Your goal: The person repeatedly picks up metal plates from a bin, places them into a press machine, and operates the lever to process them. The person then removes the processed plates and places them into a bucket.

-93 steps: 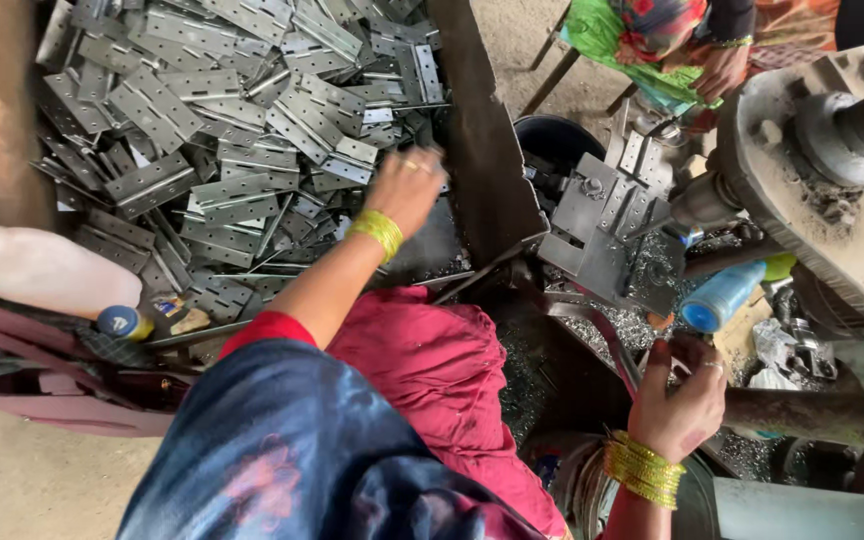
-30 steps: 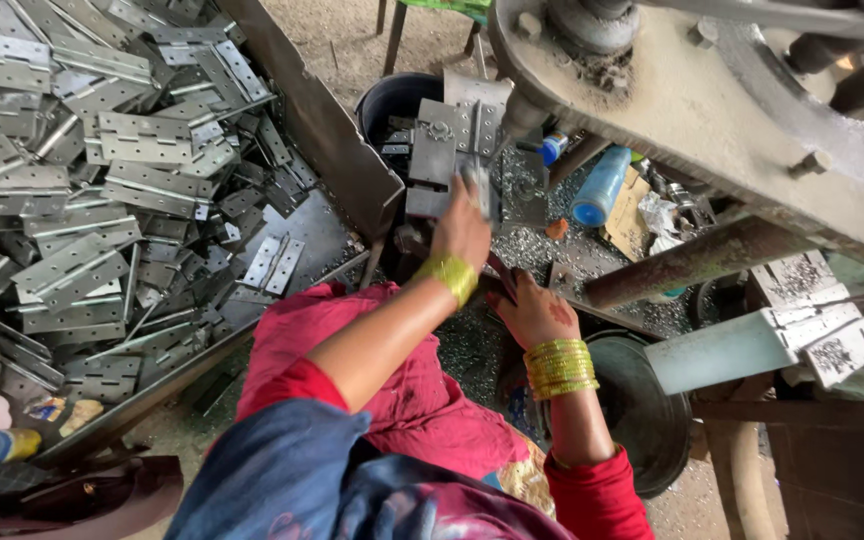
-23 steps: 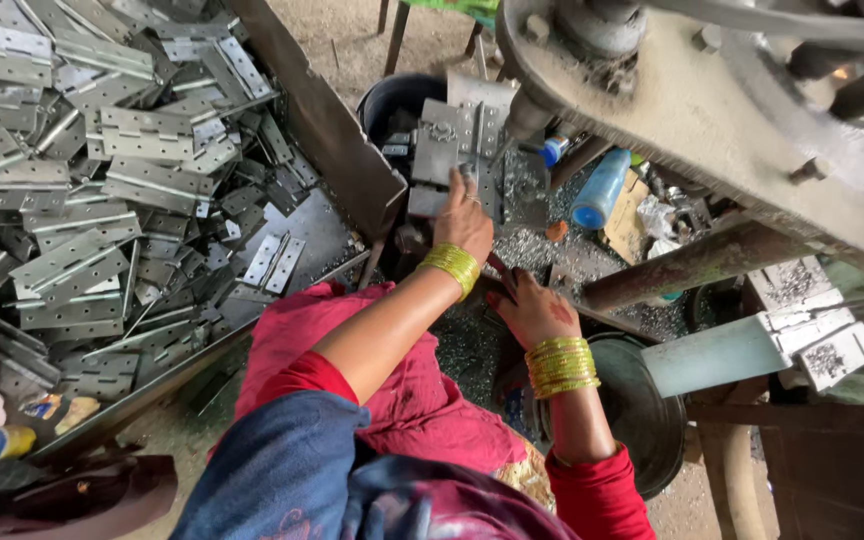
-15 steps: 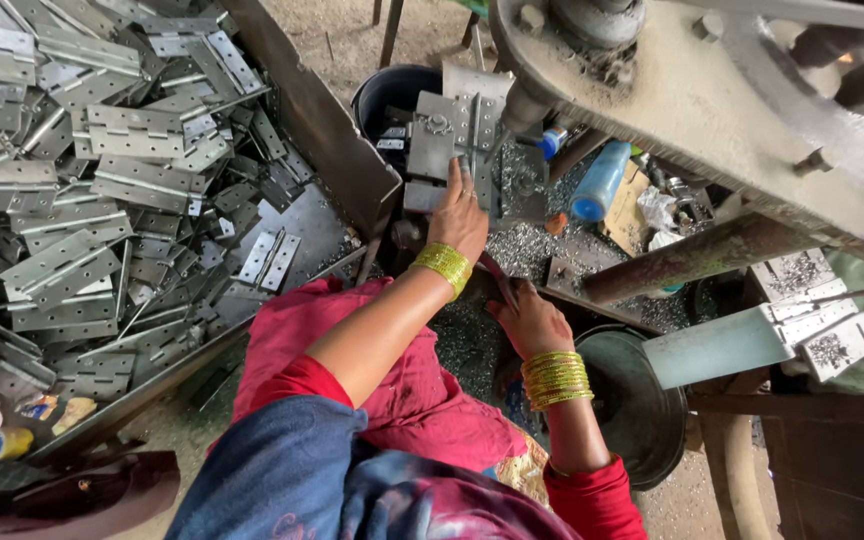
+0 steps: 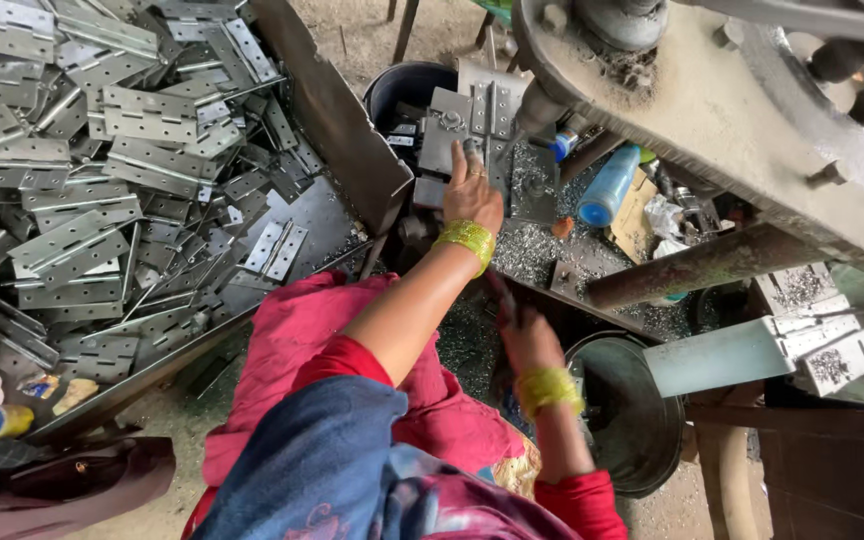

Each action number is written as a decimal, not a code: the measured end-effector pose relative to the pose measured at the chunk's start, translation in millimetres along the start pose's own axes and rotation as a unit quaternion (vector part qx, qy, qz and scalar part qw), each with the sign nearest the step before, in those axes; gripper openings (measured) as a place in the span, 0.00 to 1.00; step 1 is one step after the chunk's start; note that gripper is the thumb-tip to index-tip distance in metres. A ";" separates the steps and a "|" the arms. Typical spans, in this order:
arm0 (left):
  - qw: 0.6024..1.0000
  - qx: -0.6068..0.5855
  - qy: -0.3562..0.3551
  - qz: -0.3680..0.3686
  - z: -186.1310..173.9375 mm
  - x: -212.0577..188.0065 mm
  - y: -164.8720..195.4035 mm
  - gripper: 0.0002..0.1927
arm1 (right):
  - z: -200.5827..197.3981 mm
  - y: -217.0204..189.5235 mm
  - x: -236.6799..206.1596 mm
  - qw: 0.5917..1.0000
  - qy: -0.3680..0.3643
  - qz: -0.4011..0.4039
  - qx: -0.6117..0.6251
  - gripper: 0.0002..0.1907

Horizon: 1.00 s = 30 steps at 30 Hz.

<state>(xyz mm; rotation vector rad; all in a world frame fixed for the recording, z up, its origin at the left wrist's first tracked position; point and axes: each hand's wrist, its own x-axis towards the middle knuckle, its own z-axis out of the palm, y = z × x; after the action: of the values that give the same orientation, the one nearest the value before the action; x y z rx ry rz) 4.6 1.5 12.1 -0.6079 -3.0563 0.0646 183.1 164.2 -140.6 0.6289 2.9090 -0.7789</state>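
Head view: left hand lies flat, fingers pressing a hinge plate just ahead, long axis pointing away. Right hand, nearer the body, grips a thin rod; hinge pile lies well left.

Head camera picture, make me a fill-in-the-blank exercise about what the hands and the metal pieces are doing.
1. The left hand rests on a metal plate at the ____ machine.
2. The tray on the left is heaped with grey metal ____.
3. Both wrists wear ____ bangles.
4. The bottle lying by the machine is ____.

Missing words: press; hinges; yellow; blue
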 end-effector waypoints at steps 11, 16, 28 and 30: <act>1.000 -0.007 -0.019 -0.011 8.7 30.2 -13.1 0.20 | -16.9 -10.0 0.8 0.998 0.002 -0.027 -0.053 0.28; 0.998 -0.052 0.026 -0.012 21.2 32.2 -11.8 0.21 | 6.5 -13.3 -23.3 0.998 0.017 0.042 -0.032 0.29; 0.998 -0.007 -0.054 -0.013 -5.7 51.3 -19.4 0.24 | 5.0 -10.1 -18.6 0.999 0.006 0.037 -0.024 0.25; 0.996 -0.018 -0.085 -0.001 -6.2 47.9 -20.4 0.24 | 5.7 -8.2 -21.0 0.999 -0.011 0.031 -0.010 0.26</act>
<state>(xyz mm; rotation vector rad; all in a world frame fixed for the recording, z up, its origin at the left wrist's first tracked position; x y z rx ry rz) -47.3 1.2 20.0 -0.6318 -3.2292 0.0652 198.8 147.2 -138.3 0.7014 2.8585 -0.7429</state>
